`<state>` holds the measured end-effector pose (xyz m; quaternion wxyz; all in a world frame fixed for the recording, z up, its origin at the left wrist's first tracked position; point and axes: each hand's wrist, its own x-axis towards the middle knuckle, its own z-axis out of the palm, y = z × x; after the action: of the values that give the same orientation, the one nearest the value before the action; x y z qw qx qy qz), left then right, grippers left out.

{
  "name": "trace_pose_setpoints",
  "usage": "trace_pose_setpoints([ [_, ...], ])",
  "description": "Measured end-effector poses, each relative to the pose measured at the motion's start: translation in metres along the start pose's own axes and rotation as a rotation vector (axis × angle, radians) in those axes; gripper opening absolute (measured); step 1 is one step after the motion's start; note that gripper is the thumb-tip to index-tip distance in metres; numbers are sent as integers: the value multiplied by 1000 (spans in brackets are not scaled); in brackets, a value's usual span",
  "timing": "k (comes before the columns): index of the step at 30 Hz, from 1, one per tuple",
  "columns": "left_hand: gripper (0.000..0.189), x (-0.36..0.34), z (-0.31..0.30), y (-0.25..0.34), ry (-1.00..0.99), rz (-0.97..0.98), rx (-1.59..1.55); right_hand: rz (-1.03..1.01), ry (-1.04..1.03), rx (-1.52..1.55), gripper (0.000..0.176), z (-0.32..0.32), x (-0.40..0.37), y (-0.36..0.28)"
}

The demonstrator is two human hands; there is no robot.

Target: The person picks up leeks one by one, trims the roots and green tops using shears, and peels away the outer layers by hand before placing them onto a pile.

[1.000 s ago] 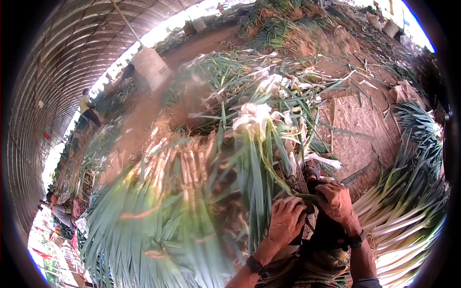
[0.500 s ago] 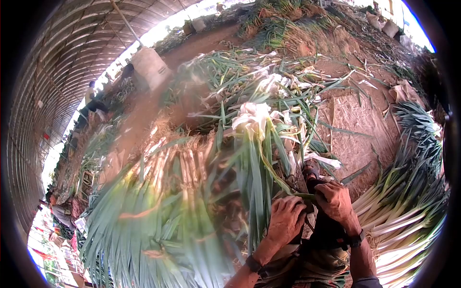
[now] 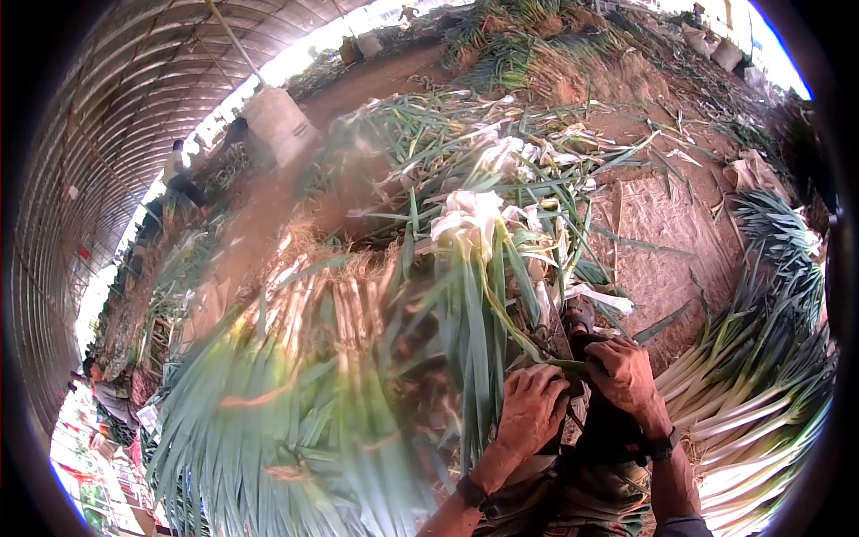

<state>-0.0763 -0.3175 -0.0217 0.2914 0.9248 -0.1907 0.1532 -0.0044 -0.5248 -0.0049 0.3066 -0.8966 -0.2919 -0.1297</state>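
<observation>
Between my two hands a long green leaf (image 3: 519, 335) is stretched, its end under my fingers. My left hand (image 3: 530, 404) is closed, with curled fingers pressed on that end. Close beside it on the right, my right hand (image 3: 623, 374) pinches the same leaf. The leaf runs up to a pale, white clump of peeled leaves (image 3: 467, 220), from which broad green leaves hang down left of my hands. Further left lie bundles of green onions (image 3: 344, 309) with roots upward, partly blurred.
Loose green onions (image 3: 743, 394) are piled at the right. Flattened brown sheeting (image 3: 662, 255) lies on the ground ahead. Leaf scraps (image 3: 510, 157) are heaped beyond the clump. A pale sack (image 3: 279, 125) stands at the upper left, and a person (image 3: 182, 177) is further left.
The distant person at the upper left shows more fully and has moved slightly right. My hands and the leaf have hardly moved.
</observation>
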Motion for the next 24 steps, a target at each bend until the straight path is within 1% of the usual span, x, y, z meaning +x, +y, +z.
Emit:
trace_pose_setpoints([
  [5,32,0,0,-2,2,11,-16,-2,8,5,27,1,0,0],
  [9,31,0,2,-2,1,8,-21,-10,36,-4,23,-1,1,-3],
  [12,26,2,0,-1,26,27,39,-3,23,-7,22,-2,1,-2],
  [15,26,2,-3,0,27,23,43,-4,12,-7,24,0,1,0],
  [17,29,1,0,-2,5,6,-4,11,0,0,28,1,-1,2],
  [24,31,0,1,-1,7,-5,-32,10,1,0,28,0,0,1],
])
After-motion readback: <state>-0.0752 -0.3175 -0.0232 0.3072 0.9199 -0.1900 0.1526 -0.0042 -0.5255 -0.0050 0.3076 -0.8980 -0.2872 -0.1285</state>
